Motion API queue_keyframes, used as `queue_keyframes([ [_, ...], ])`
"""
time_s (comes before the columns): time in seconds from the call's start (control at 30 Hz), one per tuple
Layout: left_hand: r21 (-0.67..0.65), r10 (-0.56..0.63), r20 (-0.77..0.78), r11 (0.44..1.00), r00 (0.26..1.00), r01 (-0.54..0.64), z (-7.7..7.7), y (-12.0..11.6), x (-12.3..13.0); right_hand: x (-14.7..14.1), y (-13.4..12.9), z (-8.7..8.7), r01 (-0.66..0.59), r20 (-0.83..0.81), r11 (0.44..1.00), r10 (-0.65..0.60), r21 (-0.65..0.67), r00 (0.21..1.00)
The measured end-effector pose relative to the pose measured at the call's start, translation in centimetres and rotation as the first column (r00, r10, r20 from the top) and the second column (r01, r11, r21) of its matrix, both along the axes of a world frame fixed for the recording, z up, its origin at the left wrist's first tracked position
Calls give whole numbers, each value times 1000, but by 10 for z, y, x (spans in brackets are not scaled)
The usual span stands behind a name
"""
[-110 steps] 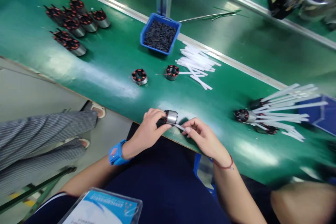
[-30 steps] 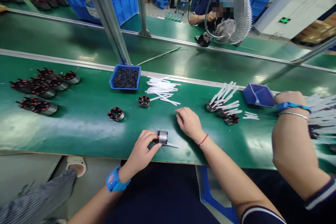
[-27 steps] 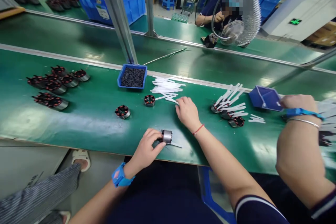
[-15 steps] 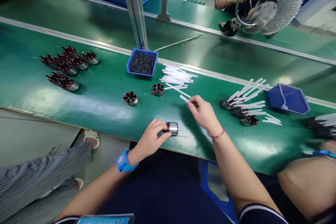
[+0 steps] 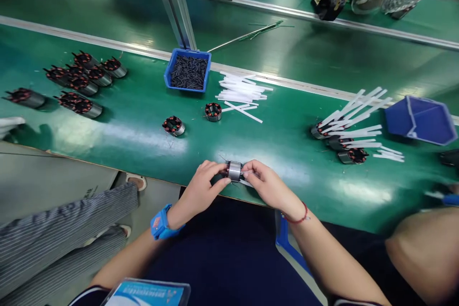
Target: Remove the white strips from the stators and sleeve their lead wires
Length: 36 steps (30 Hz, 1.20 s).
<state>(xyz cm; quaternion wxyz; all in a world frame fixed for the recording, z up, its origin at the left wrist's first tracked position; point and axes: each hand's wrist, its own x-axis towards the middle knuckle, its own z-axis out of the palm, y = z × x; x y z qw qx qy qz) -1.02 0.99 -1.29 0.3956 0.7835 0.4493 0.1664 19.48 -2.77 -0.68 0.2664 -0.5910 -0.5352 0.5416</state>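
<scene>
My left hand [image 5: 205, 182] grips a silver motor stator [image 5: 234, 171] by its left end, near the table's front edge. At the stator's right end, my right hand [image 5: 266, 182] pinches a white strip [image 5: 245, 182], which shows below the fingertips. The stator lies on its side, with thin wires sticking out. Beyond the hands stand two more stators with copper windings, one [image 5: 213, 112] beside the white strips and another [image 5: 173, 125] to its left. A pile of white strips [image 5: 242, 90] lies farther back on the green table.
A blue bin [image 5: 167, 76] holds small black pieces. Several stators [image 5: 82, 85] stand at the left. Stators with white strips [image 5: 353, 155] and a purple-blue tray [image 5: 430, 122] are at the right. Another person's gloved hand [image 5: 10, 124] is at the left edge; a person's arm [image 5: 426, 244] is at the right.
My right hand has come down and left with the white strip to the stator's right end. My left hand still holds the stator. A gloved hand and another stator now show at the left.
</scene>
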Motion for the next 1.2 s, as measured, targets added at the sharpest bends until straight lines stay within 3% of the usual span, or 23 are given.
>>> queue_keyframes([
  [0.13, -21, -61, 29, 998, 998, 62, 4, 1, -6, -9, 1, -1, -35, -100, 999, 32, -27, 994],
  [0.3, -40, -111, 51, 993, 993, 113, 4, 1, -10, -2, 1, 2, -145, -39, 985, 142, -91, 989],
  [0.43, -17, -56, 57, 998, 997, 57, 1, -2, -6, 2, 8, 8, -216, 31, 970, 221, -111, 975],
  [0.57, -39, 56, 125, 998, 991, -51, 2, -9, 0, 2, 15, 18, -257, 283, 965, 259, -47, 923],
  [0.73, -67, 159, 224, 987, 962, -148, 5, -18, 5, -5, 12, 24, -265, 440, 962, 209, 69, 873],
  [0.97, -127, 196, 332, 979, 923, -162, 10, -23, 9, -8, -4, 13, -64, 235, 996, 46, 68, 971],
  [1.07, -146, 203, 346, 976, 916, -161, 11, -24, 9, -7, -8, 13, -38, 4, 999, 38, 10, 999],
  [1.2, -216, 206, 350, 967, 914, -135, 14, -22, 9, -10, -14, 10, 45, -268, 993, -72, -108, 961],
])
